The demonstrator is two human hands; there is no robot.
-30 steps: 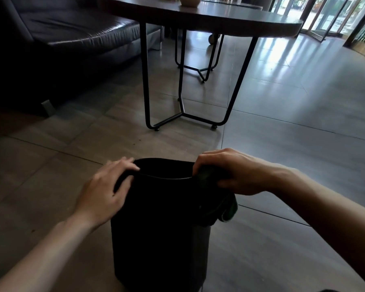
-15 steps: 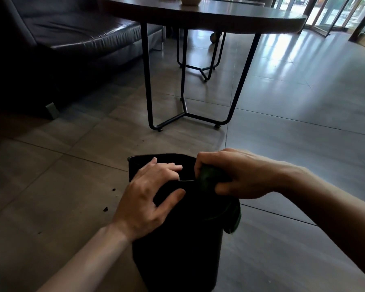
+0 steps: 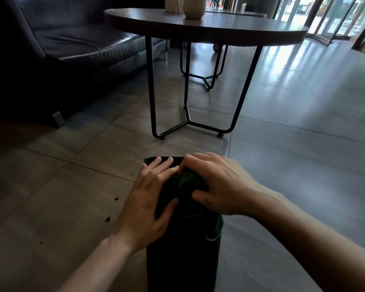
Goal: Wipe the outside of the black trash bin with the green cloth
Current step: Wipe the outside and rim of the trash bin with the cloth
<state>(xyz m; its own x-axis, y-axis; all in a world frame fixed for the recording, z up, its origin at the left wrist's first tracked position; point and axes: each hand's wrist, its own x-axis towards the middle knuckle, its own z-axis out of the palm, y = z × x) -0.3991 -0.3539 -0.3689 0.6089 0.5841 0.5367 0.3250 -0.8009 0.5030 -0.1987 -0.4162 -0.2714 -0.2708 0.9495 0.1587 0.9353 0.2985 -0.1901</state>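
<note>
The black trash bin [image 3: 181, 262] lies tipped away from me on the tiled floor, its near side facing up and its rim at the far end. My left hand [image 3: 148, 203] rests flat on that side with spread fingers, the fingertips reaching the rim. My right hand [image 3: 221, 186] is closed on the bunched green cloth [image 3: 188, 180] and presses it against the bin beside my left hand. A loose end of the cloth hangs down the bin's right side.
A round dark table [image 3: 207, 28] on thin black metal legs stands just beyond the bin, with two pale vases [image 3: 193, 6] on top. A black leather sofa [image 3: 57, 49] fills the left. Small dark crumbs [image 3: 108, 218] lie on the floor left of the bin.
The bin has tipped further away from me. My left hand slid from the rim's left side onto the near wall beside my right hand. The right hand keeps the cloth on the bin.
</note>
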